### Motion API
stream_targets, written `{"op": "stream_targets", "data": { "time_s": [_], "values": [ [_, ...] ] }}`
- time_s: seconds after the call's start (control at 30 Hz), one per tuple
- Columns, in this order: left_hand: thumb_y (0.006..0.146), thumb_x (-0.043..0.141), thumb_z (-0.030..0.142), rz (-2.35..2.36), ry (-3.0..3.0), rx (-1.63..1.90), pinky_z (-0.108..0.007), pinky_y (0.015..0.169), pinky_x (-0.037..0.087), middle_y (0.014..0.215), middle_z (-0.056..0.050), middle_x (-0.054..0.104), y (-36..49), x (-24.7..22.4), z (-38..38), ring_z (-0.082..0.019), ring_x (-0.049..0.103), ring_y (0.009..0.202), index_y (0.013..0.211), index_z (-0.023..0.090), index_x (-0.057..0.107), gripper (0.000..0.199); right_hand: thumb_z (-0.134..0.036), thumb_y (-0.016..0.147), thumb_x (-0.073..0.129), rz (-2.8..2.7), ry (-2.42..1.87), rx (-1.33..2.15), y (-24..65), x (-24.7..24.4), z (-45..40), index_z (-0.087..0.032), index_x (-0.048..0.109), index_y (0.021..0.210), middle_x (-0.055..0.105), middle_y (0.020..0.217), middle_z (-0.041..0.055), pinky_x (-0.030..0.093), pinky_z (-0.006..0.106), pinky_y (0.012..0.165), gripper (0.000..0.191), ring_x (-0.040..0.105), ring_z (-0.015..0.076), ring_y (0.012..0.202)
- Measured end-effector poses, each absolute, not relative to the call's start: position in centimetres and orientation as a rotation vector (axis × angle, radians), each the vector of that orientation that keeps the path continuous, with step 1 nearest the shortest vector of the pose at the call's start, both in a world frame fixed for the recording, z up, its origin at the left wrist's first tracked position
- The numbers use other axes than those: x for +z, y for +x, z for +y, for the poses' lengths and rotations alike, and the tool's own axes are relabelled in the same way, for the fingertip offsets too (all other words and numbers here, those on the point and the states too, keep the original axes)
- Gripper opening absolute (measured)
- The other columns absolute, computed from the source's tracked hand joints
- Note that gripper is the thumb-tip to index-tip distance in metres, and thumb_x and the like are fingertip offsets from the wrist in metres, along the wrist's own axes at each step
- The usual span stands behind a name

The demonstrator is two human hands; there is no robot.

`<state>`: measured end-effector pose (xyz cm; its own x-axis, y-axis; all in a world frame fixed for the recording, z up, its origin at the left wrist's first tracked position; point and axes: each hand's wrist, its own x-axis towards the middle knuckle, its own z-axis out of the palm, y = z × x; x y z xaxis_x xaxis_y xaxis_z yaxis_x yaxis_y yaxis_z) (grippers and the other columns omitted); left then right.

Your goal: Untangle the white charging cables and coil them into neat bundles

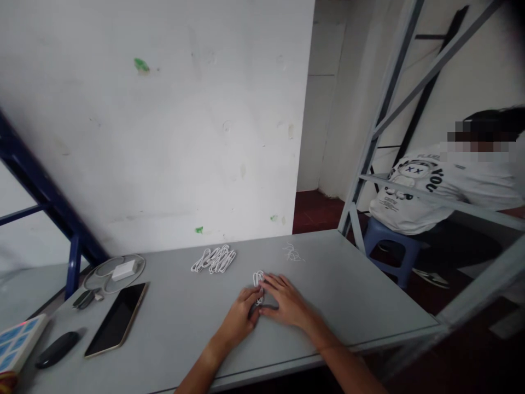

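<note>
Our left fingers [252,298] seem to pinch the lower end of a short chain of white paper clips [258,285], while our right fingers [275,287] lie spread, tips against it, steadying it above the grey counter [353,295]. A larger bundle of clips [213,259] sits apart at eleven o'clock, a small tangle of clips [292,253] at one o'clock, and a dark tablet [117,320] lies clear at nine o'clock.

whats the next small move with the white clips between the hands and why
Probably firm up the pinch on the white paper clips with the right hand, since they stand up between both hands, pressed by the left hand, while the right fingertips only seem to reach their side. They look loosely held.
</note>
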<state>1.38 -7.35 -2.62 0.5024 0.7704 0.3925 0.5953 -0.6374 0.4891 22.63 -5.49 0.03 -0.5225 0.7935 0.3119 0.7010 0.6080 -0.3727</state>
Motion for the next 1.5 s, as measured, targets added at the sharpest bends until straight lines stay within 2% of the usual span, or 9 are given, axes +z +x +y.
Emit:
{"op": "stream_targets", "data": {
  "time_s": [0.1,0.2,0.27,0.33,0.47,0.73,1.03,1.3,1.5],
  "values": [
    [0.097,0.057,0.027,1.174,2.507,0.792,-0.048,0.117,0.051,0.154,-0.013,0.056,0.5,-2.3,-7.9,-0.028,0.055,0.141,0.152,0.024,0.052,0.056,-0.061,0.073,0.054,-2.425,-1.156,0.286,22.9,0.3,-5.7,-0.033,0.028,0.138,0.040,0.145,0.0046,0.023,0.049,0.110,0.075,0.037,0.0295,0.132],
    [0.094,0.066,0.051,1.321,2.651,0.757,-0.052,0.118,0.047,0.159,-0.017,0.050,-1.9,-2.8,-7.6,-0.034,0.050,0.145,0.157,0.018,0.045,0.074,-0.063,0.069,0.056,-2.375,-1.234,0.245,23.7,0.1,-5.8,-0.028,0.022,0.141,0.037,0.147,0.0075,0.022,0.047,0.111,0.087,0.033,0.0304,0.134],
    [0.090,0.064,0.066,1.479,2.710,0.715,-0.056,0.117,0.046,0.161,-0.021,0.047,-3.7,-3.6,-7.3,-0.038,0.047,0.147,0.158,0.014,0.043,0.088,-0.065,0.068,0.057,-2.332,-1.324,0.219,24.3,-0.4,-5.9,-0.023,0.019,0.142,0.032,0.149,0.0104,0.020,0.047,0.112,0.093,0.029,0.0316,0.136],
    [0.091,0.058,0.071,1.576,2.746,0.669,-0.056,0.119,0.044,0.162,-0.019,0.045,-4.9,-4.4,-7.2,-0.038,0.046,0.148,0.160,0.015,0.041,0.091,-0.066,0.067,0.056,-2.316,-1.407,0.215,24.8,-0.9,-5.9,-0.021,0.018,0.142,0.029,0.150,0.0122,0.017,0.048,0.113,0.096,0.025,0.0326,0.138],
    [0.095,0.050,0.073,1.621,2.780,0.582,-0.053,0.122,0.039,0.163,-0.016,0.043,-5.5,-5.3,-7.3,-0.034,0.046,0.149,0.161,0.017,0.039,0.087,-0.069,0.066,0.056,-2.340,-1.489,0.229,24.9,-1.5,-5.9,-0.022,0.019,0.142,0.025,0.152,0.0121,0.012,0.051,0.113,0.097,0.020,0.0341,0.139],
    [0.096,0.046,0.074,1.633,2.790,0.554,-0.051,0.123,0.037,0.164,-0.016,0.042,-5.0,-5.0,-7.4,-0.034,0.044,0.150,0.161,0.016,0.040,0.087,-0.070,0.066,0.053,-2.384,-1.514,0.186,24.5,-1.2,-5.9,-0.021,0.021,0.142,0.023,0.152,0.0116,0.013,0.050,0.112,0.095,0.017,0.0338,0.140],
    [0.097,0.043,0.075,1.651,2.751,0.453,-0.054,0.123,0.036,0.165,-0.018,0.037,-4.9,-4.6,-7.5,-0.035,0.042,0.151,0.160,0.011,0.039,0.090,-0.073,0.066,0.049,-2.384,-1.534,0.215,24.4,-1.0,-6.0,-0.020,0.020,0.142,0.022,0.152,0.0122,0.011,0.051,0.112,0.097,0.016,0.0337,0.140],
    [0.095,0.050,0.073,1.626,2.752,0.552,-0.053,0.123,0.036,0.164,-0.016,0.040,-5.1,-5.0,-7.4,-0.035,0.044,0.150,0.162,0.018,0.038,0.087,-0.070,0.066,0.052,-2.362,-1.516,0.205,24.5,-1.1,-6.0,-0.021,0.020,0.142,0.023,0.152,0.0109,0.013,0.051,0.112,0.096,0.018,0.0347,0.139],
    [0.094,0.054,0.071,1.599,2.690,0.574,-0.058,0.123,0.035,0.164,-0.018,0.041,-5.1,-4.9,-7.4,-0.038,0.042,0.151,0.160,0.016,0.040,0.087,-0.068,0.064,0.058,-2.318,-1.486,0.238,24.5,-0.7,-6.1,-0.023,0.028,0.139,0.030,0.149,0.0123,0.015,0.053,0.111,0.093,0.022,0.0357,0.137]
  ]
}}
